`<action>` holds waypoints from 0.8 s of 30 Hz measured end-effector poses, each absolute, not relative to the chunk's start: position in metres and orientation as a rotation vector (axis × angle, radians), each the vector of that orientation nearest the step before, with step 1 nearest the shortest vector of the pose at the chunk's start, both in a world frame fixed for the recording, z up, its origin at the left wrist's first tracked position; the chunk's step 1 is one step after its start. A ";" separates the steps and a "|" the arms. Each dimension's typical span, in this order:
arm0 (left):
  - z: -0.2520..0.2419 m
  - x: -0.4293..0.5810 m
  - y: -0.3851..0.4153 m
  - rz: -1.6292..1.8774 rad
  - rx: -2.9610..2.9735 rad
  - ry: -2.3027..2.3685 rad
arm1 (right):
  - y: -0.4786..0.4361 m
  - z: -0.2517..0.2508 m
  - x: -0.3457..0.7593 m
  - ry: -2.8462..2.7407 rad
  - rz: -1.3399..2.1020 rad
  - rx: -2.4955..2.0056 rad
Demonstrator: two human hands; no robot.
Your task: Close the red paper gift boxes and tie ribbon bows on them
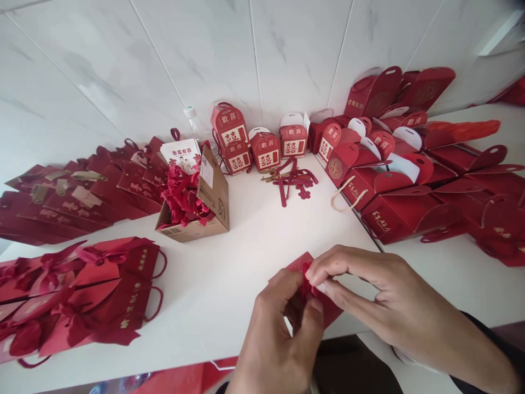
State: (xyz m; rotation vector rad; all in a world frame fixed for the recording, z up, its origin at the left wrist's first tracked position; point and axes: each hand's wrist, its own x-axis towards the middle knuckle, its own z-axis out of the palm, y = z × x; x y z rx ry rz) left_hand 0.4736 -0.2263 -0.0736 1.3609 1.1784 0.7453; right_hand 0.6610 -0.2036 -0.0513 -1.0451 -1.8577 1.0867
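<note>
At the front of the white table (262,241), both hands meet over a small red gift box (333,313). A red ribbon (305,270) stands at its top, partly covered by my fingers. My left hand (283,328) has its thumb and fingers closed around the ribbon's lower part. From the right, my right hand (377,290) pinches the ribbon between thumb and forefinger. Most of the box's near side is hidden behind the hands. Whether the ribbon is knotted cannot be made out.
An open cardboard box (192,232) full of red ribbon bows stands left of centre. Finished-looking boxes with bows (135,290) sit at left, red bags (82,202) behind them. Small boxes (266,152) and loose tags (293,178) lie at back. Many red boxes (394,219) crowd the right.
</note>
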 end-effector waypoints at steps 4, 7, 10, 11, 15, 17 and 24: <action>-0.068 0.482 -0.220 0.805 1.301 1.114 | -0.203 -0.050 0.662 -1.960 0.983 -0.977; -0.070 0.483 -0.217 0.868 1.262 1.078 | -0.203 -0.051 0.662 -1.994 0.958 -0.969; -0.073 0.479 -0.217 0.842 1.231 1.089 | -0.203 -0.055 0.663 -2.007 0.926 -1.027; -0.074 0.477 -0.218 0.826 1.214 1.083 | -0.203 -0.057 0.663 -2.014 0.906 -1.053; -0.074 0.474 -0.217 0.777 1.190 1.066 | -0.201 -0.064 0.662 -2.002 0.877 -1.093; -0.074 0.474 -0.216 0.762 1.191 1.095 | -0.200 -0.065 0.660 -1.967 0.905 -1.102; -0.076 0.474 -0.212 0.710 1.048 1.152 | -0.201 -0.065 0.658 -1.807 1.014 -1.214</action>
